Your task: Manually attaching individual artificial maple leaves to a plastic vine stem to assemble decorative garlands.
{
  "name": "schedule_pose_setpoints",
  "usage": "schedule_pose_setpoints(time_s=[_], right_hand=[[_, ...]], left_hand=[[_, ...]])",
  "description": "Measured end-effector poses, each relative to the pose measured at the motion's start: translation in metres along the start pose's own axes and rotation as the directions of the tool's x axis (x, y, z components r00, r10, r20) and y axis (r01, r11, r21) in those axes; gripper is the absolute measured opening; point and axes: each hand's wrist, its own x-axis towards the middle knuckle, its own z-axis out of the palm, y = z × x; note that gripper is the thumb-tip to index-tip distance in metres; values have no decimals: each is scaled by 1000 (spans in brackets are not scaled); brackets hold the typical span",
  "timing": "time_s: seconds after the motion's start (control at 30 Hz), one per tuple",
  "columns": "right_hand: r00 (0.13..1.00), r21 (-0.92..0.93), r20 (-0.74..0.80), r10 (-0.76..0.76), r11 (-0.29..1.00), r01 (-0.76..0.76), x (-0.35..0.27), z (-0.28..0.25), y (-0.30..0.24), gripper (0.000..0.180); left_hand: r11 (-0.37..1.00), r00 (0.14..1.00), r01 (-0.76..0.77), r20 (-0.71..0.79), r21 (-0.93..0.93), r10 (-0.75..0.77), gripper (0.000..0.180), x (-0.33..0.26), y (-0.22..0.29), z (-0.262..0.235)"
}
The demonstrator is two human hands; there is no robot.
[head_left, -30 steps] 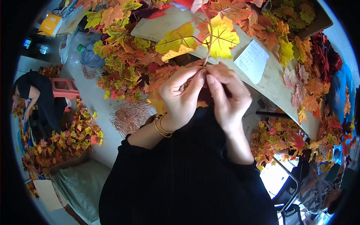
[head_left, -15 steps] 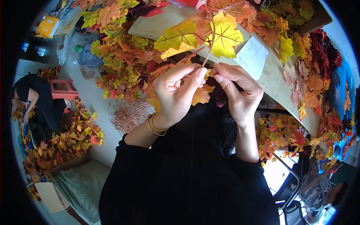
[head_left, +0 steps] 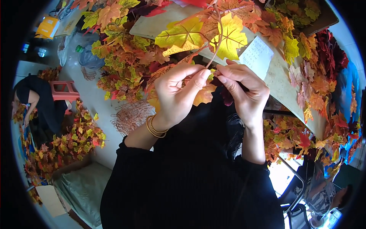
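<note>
My left hand [head_left: 176, 93] pinches a brownish vine stem [head_left: 219, 42] of an artificial maple-leaf garland between thumb and forefinger. Large yellow leaves [head_left: 182, 35] with dark veins spread from this stem above my hands, and orange leaves [head_left: 204, 95] hang below my left fingers. Close beside it, my right hand [head_left: 247, 93] has thumb and forefinger pressed together at the stem's near end. What lies between those right fingertips is too small to make out. Gold bracelets [head_left: 154, 128] circle my left wrist.
Beyond my hands is a pale table [head_left: 284, 89] with a handwritten paper [head_left: 257, 57]. Leaf garlands [head_left: 122, 72] heap over its left side. Thin brown wires [head_left: 131, 116] lie on the floor. At left, a person [head_left: 40, 103] bends beside a pink stool [head_left: 64, 89]. Another person [head_left: 324, 194] is lower right.
Both hands keep their pinch near the stem's end. My right hand has shifted slightly right, its fingers a little more raised. The yellow leaves have tilted slightly.
</note>
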Motion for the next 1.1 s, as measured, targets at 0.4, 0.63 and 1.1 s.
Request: schedule_pose_setpoints(time_s=[0.4,0.63,1.1], right_hand=[[998,-51,17,60,997,-59,4,-6,-8,15],[999,-39,46,17,999,-15,3,-3,-4,15],[974,15,124,189,981,-192,-5,-5,4,11]], left_hand=[[1000,1000,-1,-12,18,1,11,1,1,1],[998,999,31,5,62,-31,10,0,2,1],[969,945,247,222,0,-240,13,5,-3,-5]])
